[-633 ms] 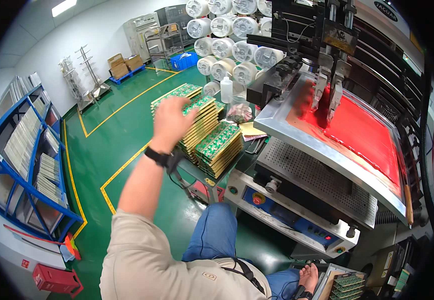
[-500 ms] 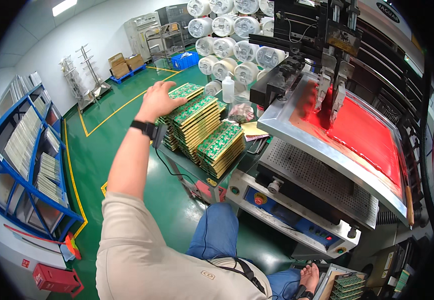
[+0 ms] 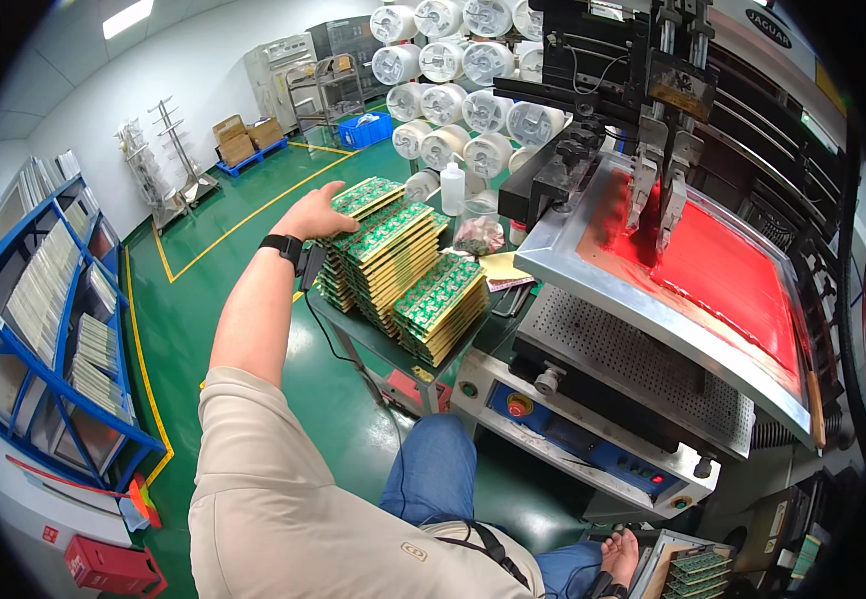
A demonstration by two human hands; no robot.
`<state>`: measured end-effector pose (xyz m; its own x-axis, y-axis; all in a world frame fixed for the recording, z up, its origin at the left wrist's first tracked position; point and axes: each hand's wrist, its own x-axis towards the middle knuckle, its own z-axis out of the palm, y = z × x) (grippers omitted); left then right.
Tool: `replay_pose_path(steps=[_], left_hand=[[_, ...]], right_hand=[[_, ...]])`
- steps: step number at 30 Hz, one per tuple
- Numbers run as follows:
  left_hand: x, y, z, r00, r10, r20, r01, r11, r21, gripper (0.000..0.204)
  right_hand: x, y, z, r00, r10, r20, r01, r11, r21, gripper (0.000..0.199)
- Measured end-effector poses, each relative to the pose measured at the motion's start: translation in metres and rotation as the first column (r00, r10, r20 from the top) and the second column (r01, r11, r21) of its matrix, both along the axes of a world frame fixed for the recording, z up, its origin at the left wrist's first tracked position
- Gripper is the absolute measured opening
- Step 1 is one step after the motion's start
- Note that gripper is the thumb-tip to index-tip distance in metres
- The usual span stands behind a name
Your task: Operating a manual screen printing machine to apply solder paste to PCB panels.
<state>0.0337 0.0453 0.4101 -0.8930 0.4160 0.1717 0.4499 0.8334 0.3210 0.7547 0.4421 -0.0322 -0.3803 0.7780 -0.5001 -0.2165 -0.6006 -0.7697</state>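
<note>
I see the left hand (image 3: 315,212) spread flat on the far stack of green boards (image 3: 365,196). The right hand (image 3: 621,552) rests low beside a tray (image 3: 665,559) of boards; I cannot tell its grip.

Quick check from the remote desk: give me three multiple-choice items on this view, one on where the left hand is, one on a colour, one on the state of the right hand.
1. Where is the left hand?
A. on the far stack of green circuit boards
B. on the printer's red screen
C. on the blue shelf rack

2. What colour is the ink on the printer screen?
A. blue
B. red
C. yellow

3. What is the right hand doing?
A. lifting a board
B. pressing a button
C. lying low by the lap, holding nothing

Answers: 1 A, its fingers lie on that stack's near edge. 2 B, the framed area is bright red. 3 C, it rests open beside a tray of boards.
</note>
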Motion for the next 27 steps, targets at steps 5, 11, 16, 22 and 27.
replay_pose_path(steps=[5, 11, 16, 22, 27], left_hand=[[0.014, -0.002, 0.007, 0.996, 0.058, -0.066, -0.050, 0.990, 0.128, 0.093], [0.104, 0.032, 0.018, 0.967, 0.030, -0.254, 0.041, 0.962, 0.268, 0.090], [0.162, 0.065, -0.039, 0.924, -0.043, -0.381, 0.122, 0.975, 0.185, 0.080], [0.181, 0.092, -0.069, 0.884, -0.013, -0.468, 0.044, 0.997, 0.056, 0.076], [0.185, 0.093, -0.071, 0.868, -0.001, -0.496, 0.030, 0.998, 0.050, 0.073]], right_hand=[[0.001, 0.005, 0.000, 1.000, 0.022, -0.006, -0.022, 0.999, -0.024, 0.022], [0.001, 0.002, 0.011, 1.000, 0.008, -0.009, -0.009, 0.999, -0.038, 0.021], [-0.001, 0.003, 0.008, 0.999, 0.040, -0.026, -0.041, 0.999, -0.029, 0.020], [-0.001, 0.002, 0.008, 0.998, 0.060, -0.016, -0.060, 0.998, -0.011, 0.024], [0.007, 0.001, 0.011, 1.000, 0.027, 0.004, -0.027, 0.999, -0.022, 0.024]])
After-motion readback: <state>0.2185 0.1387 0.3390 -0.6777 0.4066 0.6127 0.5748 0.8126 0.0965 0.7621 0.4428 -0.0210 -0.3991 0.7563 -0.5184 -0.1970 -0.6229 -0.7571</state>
